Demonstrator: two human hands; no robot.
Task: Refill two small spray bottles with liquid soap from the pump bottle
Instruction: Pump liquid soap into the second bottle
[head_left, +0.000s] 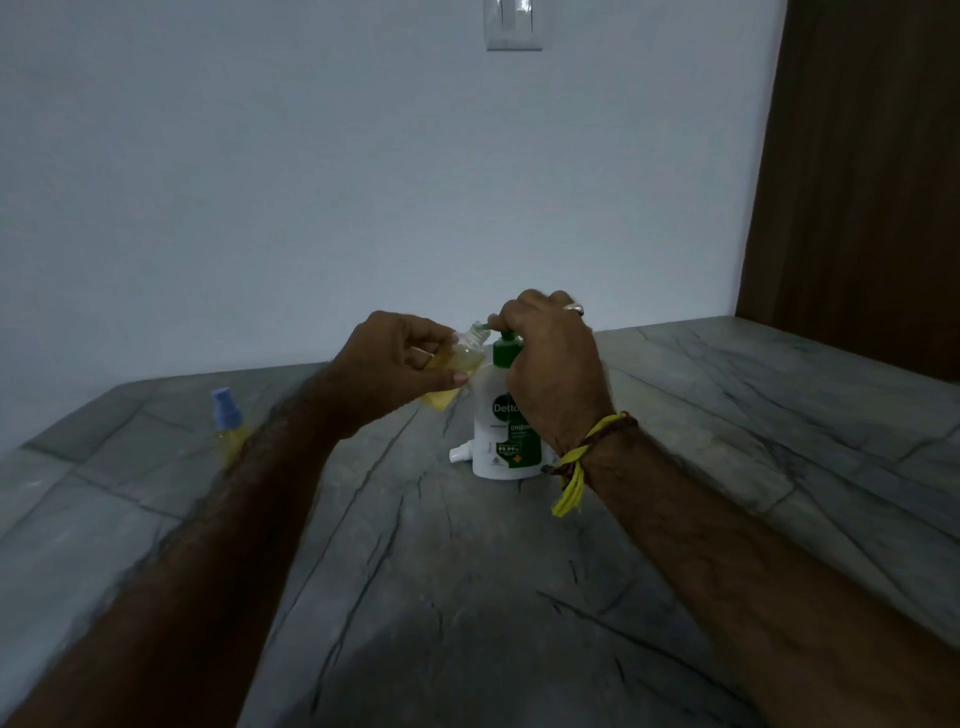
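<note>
A grey veined counter (519, 597) fills the lower view, its near edge and both sides cut off by the frame; a pale wall (260, 182) rises behind it, a brown panel (857, 182) stands at the right, and a switch plate (513, 25) is cropped at the top. The white pump bottle (501, 441) stands upright near the counter's middle, its label half hidden by the right wrist. The right hand (550, 364) sits on the green pump head (506, 347), fingers curled down over it; how they press is hidden from here. The left hand (400, 366) pinches a small clear bottle (454, 371) of yellow liquid between thumb and fingers, tilted, its open neck right at the pump nozzle; its lower body is blurred. A second small bottle (228, 423) with a blue cap stands at the left, partly hidden by the left forearm. A white spray cap (461, 453) lies just left of the pump bottle's base, partly behind it.
</note>
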